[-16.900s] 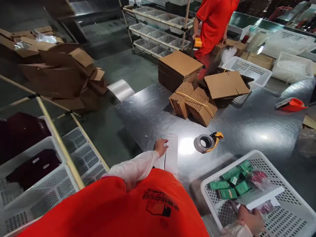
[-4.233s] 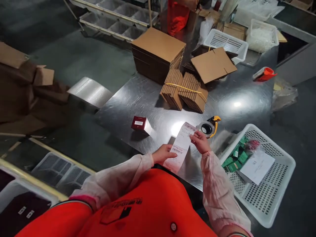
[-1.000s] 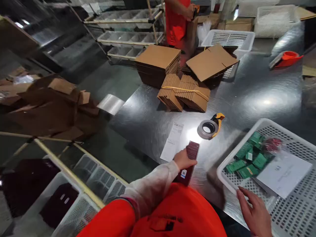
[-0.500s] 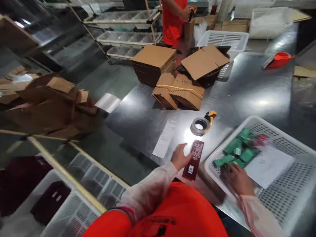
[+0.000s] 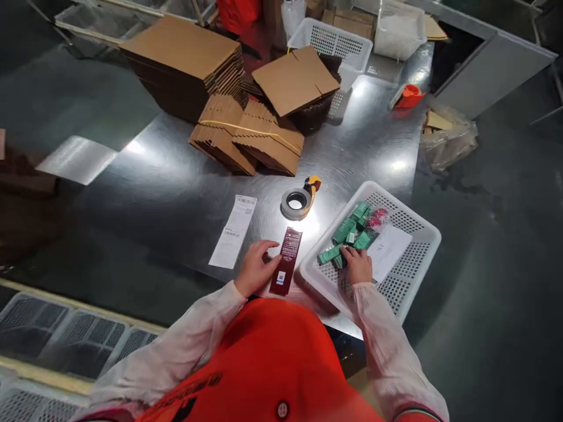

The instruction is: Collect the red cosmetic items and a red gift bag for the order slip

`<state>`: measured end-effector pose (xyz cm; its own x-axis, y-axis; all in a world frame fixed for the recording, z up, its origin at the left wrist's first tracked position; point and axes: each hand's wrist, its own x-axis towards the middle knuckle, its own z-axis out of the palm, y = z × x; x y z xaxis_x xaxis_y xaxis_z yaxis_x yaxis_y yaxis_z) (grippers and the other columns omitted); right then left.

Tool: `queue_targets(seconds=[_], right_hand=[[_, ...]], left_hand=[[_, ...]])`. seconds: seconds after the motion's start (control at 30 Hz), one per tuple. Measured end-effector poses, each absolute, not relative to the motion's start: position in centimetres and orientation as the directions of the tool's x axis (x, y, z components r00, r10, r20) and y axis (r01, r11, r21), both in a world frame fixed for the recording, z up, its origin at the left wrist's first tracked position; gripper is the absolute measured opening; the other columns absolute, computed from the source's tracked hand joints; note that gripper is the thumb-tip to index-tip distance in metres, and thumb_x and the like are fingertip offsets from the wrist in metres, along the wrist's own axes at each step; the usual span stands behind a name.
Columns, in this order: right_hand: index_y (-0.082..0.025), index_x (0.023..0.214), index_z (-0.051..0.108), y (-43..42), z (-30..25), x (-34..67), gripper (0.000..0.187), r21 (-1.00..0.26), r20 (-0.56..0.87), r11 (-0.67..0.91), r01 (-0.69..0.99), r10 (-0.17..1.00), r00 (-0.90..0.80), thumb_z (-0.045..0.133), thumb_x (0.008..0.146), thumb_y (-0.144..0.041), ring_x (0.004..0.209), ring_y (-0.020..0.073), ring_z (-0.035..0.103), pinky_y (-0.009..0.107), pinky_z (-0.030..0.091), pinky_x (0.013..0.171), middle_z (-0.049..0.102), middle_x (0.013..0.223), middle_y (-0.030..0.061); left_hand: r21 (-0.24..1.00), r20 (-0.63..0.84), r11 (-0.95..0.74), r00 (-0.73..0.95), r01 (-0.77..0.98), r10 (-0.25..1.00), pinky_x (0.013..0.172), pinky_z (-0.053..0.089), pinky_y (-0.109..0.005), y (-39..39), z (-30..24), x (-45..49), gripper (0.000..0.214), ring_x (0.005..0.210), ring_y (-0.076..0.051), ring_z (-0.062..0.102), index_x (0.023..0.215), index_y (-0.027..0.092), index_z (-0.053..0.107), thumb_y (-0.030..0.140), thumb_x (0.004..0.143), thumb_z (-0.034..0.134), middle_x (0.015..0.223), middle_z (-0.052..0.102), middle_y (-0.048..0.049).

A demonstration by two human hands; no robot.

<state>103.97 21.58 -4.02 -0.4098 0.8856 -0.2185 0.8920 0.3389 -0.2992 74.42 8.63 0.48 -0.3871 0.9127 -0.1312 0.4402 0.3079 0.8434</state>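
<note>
The slim dark red box [image 5: 286, 261] lies flat on the steel table [image 5: 176, 187], just below the middle of the frame, its lower end close to the table's near edge. The left hand [image 5: 256, 267] rests open beside it, fingertips touching the box's left side without closing around it. Right of the box, touching or nearly touching it, stands a white basket [image 5: 422, 225]. The right hand [image 5: 357, 265] reaches down into it with its fingers curled over a heap of small green boxes [image 5: 347, 234]. Whether it has one pinched cannot be told, since the fingertips are hidden among them.

A white sheet [image 5: 389, 249] lies in the basket beside that hand, with a red packet [image 5: 377, 218] behind the heap. Left of the red box lies a long paper slip [image 5: 234, 230], and above it a tape dispenser [image 5: 299, 201]. Bundled cartons [image 5: 248, 138] and a stack of flat cardboard [image 5: 185, 50] fill the upper left.

The red box sits near the edge, so a nudge from the left wrist or sleeve could push it off. The green boxes are loosely heaped, and fingers digging among them may drag out more than one or knock others out of the heap.
</note>
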Motion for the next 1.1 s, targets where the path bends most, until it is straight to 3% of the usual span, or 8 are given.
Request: queue_targets(seconds=[0.07, 0.17, 0.33, 0.57, 0.97, 1.1], right_hand=[[-0.024, 0.115, 0.072, 22.0, -3.7, 105.4, 0.044, -0.444, -0.199, 0.341, 0.829, 0.864, -0.462, 0.072, 0.073, -0.012, 0.110, 0.0337, 0.057, 0.051, 0.047, 0.092, 0.069, 0.126, 0.0097], [-0.024, 0.117, 0.071, 21.6, -2.8, 107.3, 0.047, -0.636, -0.180, 0.289, 0.715, 0.846, -0.502, 0.079, 0.071, -0.029, 0.108, 0.0310, 0.061, 0.047, 0.050, 0.091, 0.070, 0.125, 0.0071], [-0.026, 0.118, 0.070, 20.4, -1.1, 107.3, 0.053, -0.813, -0.210, 0.123, 0.569, 0.849, -0.484, 0.080, 0.070, -0.047, 0.109, 0.0294, 0.063, 0.042, 0.053, 0.082, 0.070, 0.126, 0.0078], [-0.026, 0.116, 0.071, 20.0, -0.5, 105.9, 0.054, -0.871, -0.190, 0.076, 0.486, 0.859, -0.475, 0.082, 0.068, -0.049, 0.115, 0.0295, 0.062, 0.040, 0.052, 0.085, 0.070, 0.125, 0.0083], [-0.026, 0.113, 0.073, 19.3, -0.3, 104.7, 0.055, -0.887, -0.192, 0.032, 0.461, 0.881, -0.431, 0.081, 0.067, -0.054, 0.113, 0.0301, 0.063, 0.039, 0.053, 0.078, 0.071, 0.123, 0.0092], [-0.025, 0.111, 0.073, 19.1, 0.2, 104.3, 0.051, -0.888, -0.188, 0.046, 0.457, 0.871, -0.453, 0.078, 0.070, -0.055, 0.110, 0.0299, 0.066, 0.037, 0.055, 0.074, 0.072, 0.122, 0.0098]], left_hand=[[0.848, -0.081, 0.246, -0.344, 0.469, 0.935, 0.092, 0.053, -0.040, 9.1, 1.2, 75.3, 0.024, 0.104, -0.024, 0.062, 0.101, 0.020, 0.070, 0.030, 0.081, 0.061, 0.106, 0.071, -0.0092], [0.857, -0.017, 0.165, -0.293, 0.489, 0.956, 0.095, 0.051, -0.041, 9.7, 2.1, 76.6, 0.019, 0.102, -0.024, 0.062, 0.097, 0.021, 0.072, 0.029, 0.082, 0.062, 0.102, 0.072, -0.0085], [0.864, 0.021, 0.050, -0.135, 0.500, 0.991, 0.095, 0.050, -0.039, 10.7, 2.8, 78.7, 0.016, 0.101, -0.023, 0.063, 0.096, 0.023, 0.074, 0.028, 0.083, 0.067, 0.100, 0.071, -0.0069], [0.856, 0.004, 0.000, -0.007, 0.516, 1.000, 0.096, 0.050, -0.038, 11.6, 2.7, 80.4, 0.020, 0.101, -0.023, 0.062, 0.100, 0.022, 0.074, 0.022, 0.080, 0.069, 0.102, 0.072, -0.0065], [0.862, -0.034, 0.030, -0.002, 0.506, 0.999, 0.098, 0.050, -0.041, 11.7, 2.0, 80.3, 0.023, 0.103, -0.024, 0.063, 0.102, 0.022, 0.074, 0.023, 0.079, 0.070, 0.103, 0.072, -0.0074], [0.887, -0.190, 0.157, 0.034, 0.435, 0.981, 0.089, 0.055, -0.036, 12.0, 2.6, 81.4, 0.047, 0.105, -0.024, 0.064, 0.122, 0.019, 0.067, 0.026, 0.076, 0.076, 0.115, 0.070, -0.0101]])
